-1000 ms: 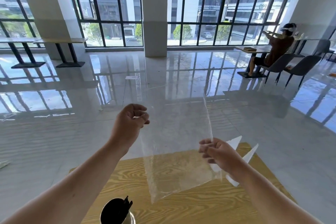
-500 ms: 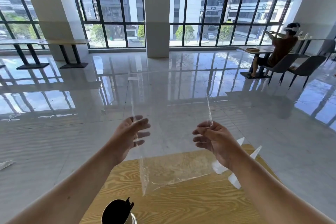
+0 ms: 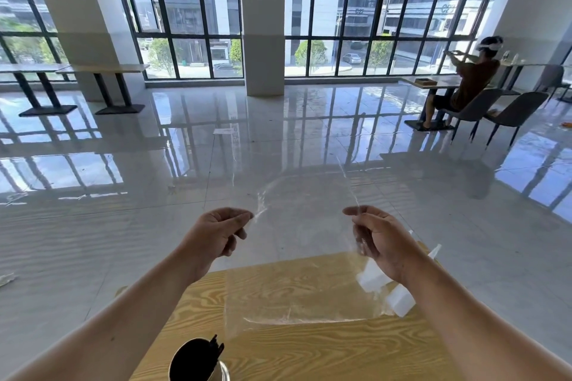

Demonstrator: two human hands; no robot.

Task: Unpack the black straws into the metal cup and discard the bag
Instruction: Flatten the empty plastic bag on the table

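Observation:
A clear plastic bag (image 3: 305, 244) hangs spread in the air over the wooden table (image 3: 325, 349). My left hand (image 3: 216, 233) pinches its left edge and my right hand (image 3: 379, 240) pinches its right edge, both at about the same height. The bag looks empty and its lower edge reaches the tabletop. At the bottom of the view stands the metal cup (image 3: 198, 363), with black straws (image 3: 213, 349) sticking out of its dark mouth. The cup is below and slightly left of my left forearm.
White pointed pieces (image 3: 388, 289) lie on the table's right side, partly behind my right wrist. Beyond the table stretches a glossy tiled floor. A seated person (image 3: 464, 83) with chairs and a table is at far right; more tables stand far left.
My left hand closed on the bag's left edge. Both hands spread the bag flat and dropped lower, while the view shifted slightly.

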